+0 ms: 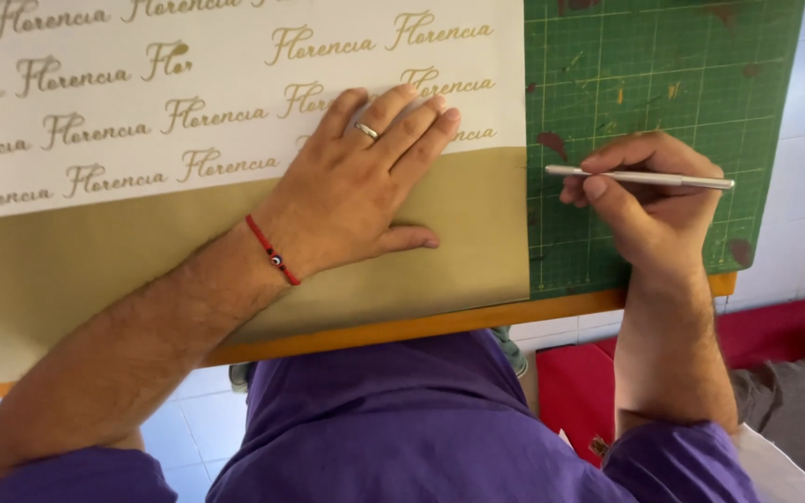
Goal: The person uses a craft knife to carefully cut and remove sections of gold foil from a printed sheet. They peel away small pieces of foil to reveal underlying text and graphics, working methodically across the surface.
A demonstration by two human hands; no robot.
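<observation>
Head view, looking down on a work table. The left hand [356, 186] lies flat, palm down and fingers spread slightly, pressing on a large sheet [235, 112]; it grips nothing, only holds the sheet down. A ring [367, 131] sits on one finger, a red cord bracelet [272, 250] on the wrist. The sheet is white above, covered in rows of gold script lettering, and plain gold below [458, 251]; the hand straddles the line where white meets gold, fingertips on the white, heel of the palm on the gold. The right hand [649, 205] is curled shut around a slim silver craft knife [640, 177], pinched between thumb and fingers, lying nearly level, its tip pointing left toward the sheet's right edge, just beside it. That hand rests over a green cutting mat [682, 74] with a grid, marked by dark stains. Mat and sheet lie on a table with an orange edge [402, 328]. Below, the person's purple shirt [421, 428], pale floor tiles [179, 428], something red [794, 326] at right.
</observation>
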